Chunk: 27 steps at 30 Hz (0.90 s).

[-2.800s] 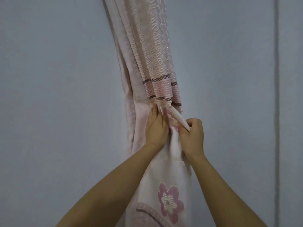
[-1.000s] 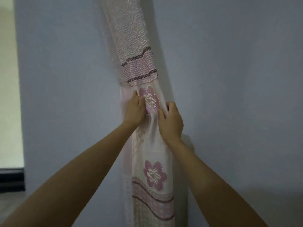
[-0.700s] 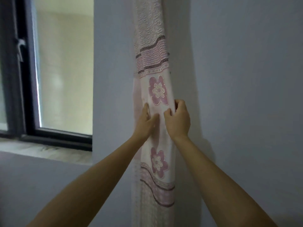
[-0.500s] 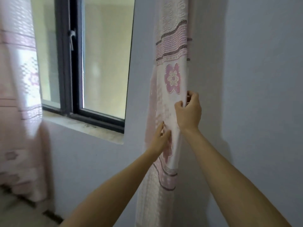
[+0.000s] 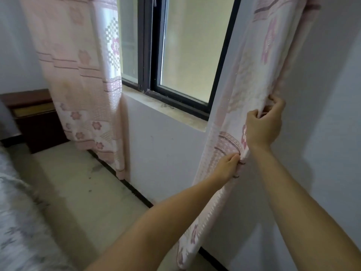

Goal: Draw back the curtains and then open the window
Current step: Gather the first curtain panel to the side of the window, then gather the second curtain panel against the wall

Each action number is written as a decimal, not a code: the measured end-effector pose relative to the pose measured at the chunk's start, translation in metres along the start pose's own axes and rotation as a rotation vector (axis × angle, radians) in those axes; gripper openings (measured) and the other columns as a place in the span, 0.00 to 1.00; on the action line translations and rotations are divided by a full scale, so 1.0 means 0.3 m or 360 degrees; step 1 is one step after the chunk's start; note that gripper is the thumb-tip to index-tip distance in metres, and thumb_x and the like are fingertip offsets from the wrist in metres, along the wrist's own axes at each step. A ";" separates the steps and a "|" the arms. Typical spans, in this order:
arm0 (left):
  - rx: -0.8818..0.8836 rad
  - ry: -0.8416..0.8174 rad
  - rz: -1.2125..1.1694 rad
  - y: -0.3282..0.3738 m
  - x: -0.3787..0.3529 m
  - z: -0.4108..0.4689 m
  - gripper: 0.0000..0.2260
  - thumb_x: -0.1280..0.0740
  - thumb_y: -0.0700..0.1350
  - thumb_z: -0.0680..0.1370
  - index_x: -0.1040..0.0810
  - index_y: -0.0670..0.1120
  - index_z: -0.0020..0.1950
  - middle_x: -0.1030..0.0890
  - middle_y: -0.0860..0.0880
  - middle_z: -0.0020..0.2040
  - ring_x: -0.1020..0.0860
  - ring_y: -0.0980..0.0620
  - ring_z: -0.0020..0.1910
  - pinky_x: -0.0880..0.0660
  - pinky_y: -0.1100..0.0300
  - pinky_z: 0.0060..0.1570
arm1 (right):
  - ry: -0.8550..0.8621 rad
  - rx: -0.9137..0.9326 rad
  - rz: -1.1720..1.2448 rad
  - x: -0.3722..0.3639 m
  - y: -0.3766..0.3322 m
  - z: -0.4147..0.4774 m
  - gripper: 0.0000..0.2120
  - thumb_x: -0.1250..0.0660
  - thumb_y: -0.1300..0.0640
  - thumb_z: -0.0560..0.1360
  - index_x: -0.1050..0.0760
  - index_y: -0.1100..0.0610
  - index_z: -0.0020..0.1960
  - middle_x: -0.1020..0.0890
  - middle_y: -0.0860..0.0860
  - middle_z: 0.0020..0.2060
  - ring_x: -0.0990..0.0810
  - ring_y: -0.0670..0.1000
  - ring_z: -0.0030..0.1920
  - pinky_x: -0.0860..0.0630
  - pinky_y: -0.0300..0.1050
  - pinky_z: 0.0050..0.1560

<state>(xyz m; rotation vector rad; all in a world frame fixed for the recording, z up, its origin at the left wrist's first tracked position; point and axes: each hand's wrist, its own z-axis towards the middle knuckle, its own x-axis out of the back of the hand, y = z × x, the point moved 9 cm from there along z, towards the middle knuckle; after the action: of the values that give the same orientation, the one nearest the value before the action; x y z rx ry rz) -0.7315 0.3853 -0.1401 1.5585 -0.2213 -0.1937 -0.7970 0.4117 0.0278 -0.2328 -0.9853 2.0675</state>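
Observation:
The right curtain (image 5: 252, 75), pink and white with flowers, hangs bunched against the wall to the right of the window. My right hand (image 5: 263, 126) is closed on its folds at mid height. My left hand (image 5: 227, 168) pinches the same curtain lower down, at the striped band. The window (image 5: 187, 47) has a dark frame and frosted panes and looks closed. A left curtain (image 5: 82, 75) hangs at the window's left side and covers part of the left pane.
A stone sill (image 5: 166, 111) runs under the window. Dark wooden furniture (image 5: 35, 118) stands at the left wall. A patterned bed cover (image 5: 17, 222) fills the lower left. Pale floor (image 5: 82, 188) lies between bed and wall.
The view has swung left and down, bringing the window, left curtain and floor into sight. Both hands have slid down the right curtain, the left one lowest.

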 end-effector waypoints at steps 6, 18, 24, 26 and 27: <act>0.0213 0.0144 0.0176 -0.254 0.339 -0.200 0.17 0.47 0.47 0.80 0.28 0.42 0.64 0.23 0.42 0.61 0.25 0.50 0.54 0.31 0.60 0.56 | -0.0009 -0.0182 0.0109 -0.031 0.210 -0.346 0.16 0.40 0.55 0.66 0.33 0.42 0.52 0.26 0.47 0.37 0.25 0.49 0.37 0.31 0.34 0.43; 0.0851 0.1002 0.0606 -0.860 0.994 -0.896 0.11 0.41 0.43 0.79 0.23 0.42 0.56 0.20 0.46 0.50 0.23 0.47 0.51 0.31 0.60 0.47 | -0.1753 -0.0394 -0.0550 -0.370 0.558 -1.220 0.13 0.29 0.61 0.67 0.22 0.63 0.51 0.18 0.61 0.47 0.23 0.62 0.51 0.32 0.45 0.50; 0.0991 0.1076 0.0587 -0.921 0.993 -0.875 0.10 0.41 0.42 0.79 0.22 0.42 0.54 0.21 0.46 0.47 0.24 0.48 0.47 0.35 0.61 0.43 | -0.2117 -0.0179 -0.0566 -0.503 0.601 -1.300 0.14 0.33 0.56 0.64 0.20 0.62 0.47 0.17 0.60 0.44 0.25 0.51 0.49 0.30 0.38 0.49; 0.0997 0.1128 0.0513 -0.937 0.985 -0.829 0.08 0.40 0.42 0.78 0.22 0.43 0.49 0.20 0.44 0.44 0.22 0.43 0.47 0.34 0.58 0.42 | -0.2228 -0.0118 -0.0524 -0.569 0.610 -1.295 0.12 0.30 0.58 0.68 0.21 0.61 0.49 0.18 0.59 0.47 0.25 0.51 0.51 0.32 0.38 0.50; 0.1005 0.1153 0.0499 -0.940 0.982 -0.801 0.08 0.40 0.42 0.78 0.22 0.42 0.49 0.19 0.41 0.45 0.22 0.41 0.48 0.33 0.58 0.42 | -0.2304 -0.0104 -0.0511 -0.609 0.616 -1.288 0.12 0.30 0.58 0.69 0.21 0.61 0.51 0.19 0.58 0.49 0.25 0.53 0.53 0.32 0.40 0.52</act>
<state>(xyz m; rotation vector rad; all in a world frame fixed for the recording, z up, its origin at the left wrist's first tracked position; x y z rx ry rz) -0.3794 0.5389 -0.4169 2.0773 0.0622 0.7474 -0.6066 0.4282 -0.3970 1.4787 -1.6993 1.6976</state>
